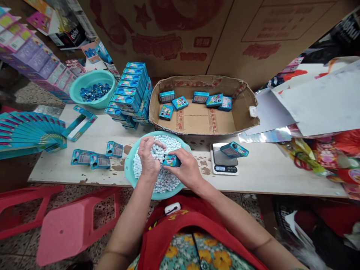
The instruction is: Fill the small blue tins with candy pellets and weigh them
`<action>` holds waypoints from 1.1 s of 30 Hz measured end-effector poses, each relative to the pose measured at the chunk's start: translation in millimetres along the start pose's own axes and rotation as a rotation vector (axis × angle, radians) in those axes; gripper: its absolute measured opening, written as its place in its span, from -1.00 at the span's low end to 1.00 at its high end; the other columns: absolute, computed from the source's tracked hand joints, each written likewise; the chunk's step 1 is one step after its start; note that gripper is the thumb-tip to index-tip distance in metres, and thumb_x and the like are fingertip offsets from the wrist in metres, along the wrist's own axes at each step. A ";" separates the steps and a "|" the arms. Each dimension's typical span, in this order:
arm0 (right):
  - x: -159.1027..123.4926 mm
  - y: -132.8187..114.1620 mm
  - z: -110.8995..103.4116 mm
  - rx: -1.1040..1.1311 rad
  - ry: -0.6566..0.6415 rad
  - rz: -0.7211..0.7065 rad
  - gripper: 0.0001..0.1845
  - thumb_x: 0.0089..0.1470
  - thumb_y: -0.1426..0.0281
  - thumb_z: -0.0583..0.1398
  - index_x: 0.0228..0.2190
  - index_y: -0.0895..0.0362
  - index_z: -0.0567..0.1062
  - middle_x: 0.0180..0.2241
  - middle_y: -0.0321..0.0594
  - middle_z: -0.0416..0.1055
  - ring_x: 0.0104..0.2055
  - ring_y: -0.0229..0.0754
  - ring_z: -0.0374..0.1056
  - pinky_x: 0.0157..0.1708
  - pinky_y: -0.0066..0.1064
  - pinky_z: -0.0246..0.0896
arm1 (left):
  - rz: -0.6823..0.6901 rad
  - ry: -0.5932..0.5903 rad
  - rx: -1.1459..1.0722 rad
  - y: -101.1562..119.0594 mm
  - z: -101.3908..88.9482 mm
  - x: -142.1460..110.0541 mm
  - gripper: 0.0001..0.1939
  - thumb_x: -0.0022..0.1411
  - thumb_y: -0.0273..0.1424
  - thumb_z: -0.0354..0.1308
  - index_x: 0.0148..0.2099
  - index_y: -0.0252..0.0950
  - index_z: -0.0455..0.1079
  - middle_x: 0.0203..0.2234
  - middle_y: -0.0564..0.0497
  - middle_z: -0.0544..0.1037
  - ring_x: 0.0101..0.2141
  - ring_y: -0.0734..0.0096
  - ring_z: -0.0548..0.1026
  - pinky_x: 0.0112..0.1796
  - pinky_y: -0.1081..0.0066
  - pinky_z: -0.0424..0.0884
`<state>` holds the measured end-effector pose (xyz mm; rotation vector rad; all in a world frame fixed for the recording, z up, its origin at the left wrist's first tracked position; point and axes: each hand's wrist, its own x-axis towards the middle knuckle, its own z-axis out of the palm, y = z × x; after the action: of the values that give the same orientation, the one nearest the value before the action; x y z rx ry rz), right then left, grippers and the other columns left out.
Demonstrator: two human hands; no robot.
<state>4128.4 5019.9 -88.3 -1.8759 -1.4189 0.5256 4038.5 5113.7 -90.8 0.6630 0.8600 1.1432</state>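
Observation:
A teal bowl [128,168] heaped with small white candies [165,180] stands at the table's near edge. My left hand [148,156] is cupped over the heap, its fingers closed on a handful of candies. My right hand [186,168] grips a small blue candy box [171,161] held over the bowl, right beside the left hand's fingers. Another blue box [234,149] lies on a small digital scale [224,162] to the right of the bowl.
A shallow cardboard tray [197,120] behind the bowl holds several blue boxes. A stack of blue boxes [132,93], a teal bowl of blue pieces [91,89], fanned flat cartons [28,131] and loose boxes [97,157] lie left. Papers [309,101] right, red stools [70,225] below.

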 end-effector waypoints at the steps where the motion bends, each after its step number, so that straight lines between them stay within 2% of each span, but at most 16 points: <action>1: 0.7 0.3 -0.7 0.018 0.002 0.002 -0.58 -0.14 0.30 0.41 -0.21 0.11 0.47 -0.26 -0.20 0.44 -0.17 -0.07 0.36 -0.20 -0.27 0.24 | 0.006 0.000 0.011 0.1 1.2 0.5 -0.81 0.08 -0.31 0.19 -0.36 -0.27 0.24 -0.64 0.13 0.38 -0.60 0.43 0.41 -0.53 0.45 0.37; 5: 2.9 2.5 -3.6 0.080 0.013 0.024 -0.59 -0.16 0.31 0.41 -0.23 0.10 0.47 -0.27 -0.21 0.44 -0.18 -0.08 0.36 -0.18 -0.28 0.25 | -0.011 0.020 0.048 0.6 6.8 2.7 -0.73 0.07 -0.28 0.24 -0.41 -0.29 0.20 -0.57 0.11 0.40 -0.58 0.44 0.44 -0.54 0.47 0.37; 10: 3.2 5.4 -7.0 0.116 0.033 0.032 -0.60 -0.15 0.31 0.40 -0.23 0.09 0.47 -0.28 -0.23 0.43 -0.19 -0.10 0.36 -0.18 -0.28 0.24 | -0.011 0.022 0.060 -1.2 12.7 1.9 -0.73 0.08 -0.25 0.24 -0.39 -0.30 0.24 -0.60 0.12 0.37 -0.57 0.47 0.41 -0.51 0.47 0.38; 14: 3.4 6.5 -9.0 0.100 0.046 0.048 -0.61 -0.16 0.32 0.40 -0.24 0.09 0.47 -0.28 -0.23 0.43 -0.18 -0.09 0.36 -0.19 -0.28 0.24 | -0.012 0.047 0.069 -4.8 14.6 0.8 -0.70 0.07 -0.25 0.27 -0.44 -0.31 0.24 -0.62 0.12 0.33 -0.59 0.52 0.37 -0.53 0.51 0.34; 24: 8.5 10.9 -12.2 0.063 0.015 0.049 -0.60 -0.16 0.31 0.41 -0.24 0.10 0.47 -0.26 -0.23 0.45 -0.17 -0.09 0.37 -0.16 -0.28 0.22 | -0.016 0.064 0.060 -9.3 16.2 1.6 -0.69 0.06 -0.23 0.27 -0.43 -0.32 0.25 -0.59 0.12 0.33 -0.59 0.54 0.35 -0.54 0.50 0.32; 28: 9.0 10.4 -12.3 0.076 0.023 0.048 -0.60 -0.16 0.31 0.40 -0.24 0.09 0.47 -0.26 -0.23 0.45 -0.16 -0.09 0.37 -0.17 -0.28 0.22 | 0.035 0.072 0.082 -11.0 15.4 0.8 -0.70 0.09 -0.21 0.24 -0.43 -0.31 0.25 -0.62 0.12 0.33 -0.57 0.51 0.37 -0.50 0.48 0.36; 33: 10.2 9.4 -13.7 0.065 0.013 0.038 -0.59 -0.18 0.31 0.41 -0.24 0.08 0.47 -0.26 -0.24 0.46 -0.16 -0.10 0.37 -0.18 -0.28 0.20 | 0.036 0.097 0.084 -10.9 16.9 3.9 -0.70 0.07 -0.24 0.26 -0.44 -0.32 0.26 -0.62 0.13 0.33 -0.57 0.51 0.36 -0.51 0.48 0.36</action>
<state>4147.1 5024.1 -85.2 -1.8544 -1.3448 0.5698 4059.0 5113.9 -91.8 0.6987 0.9862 1.1842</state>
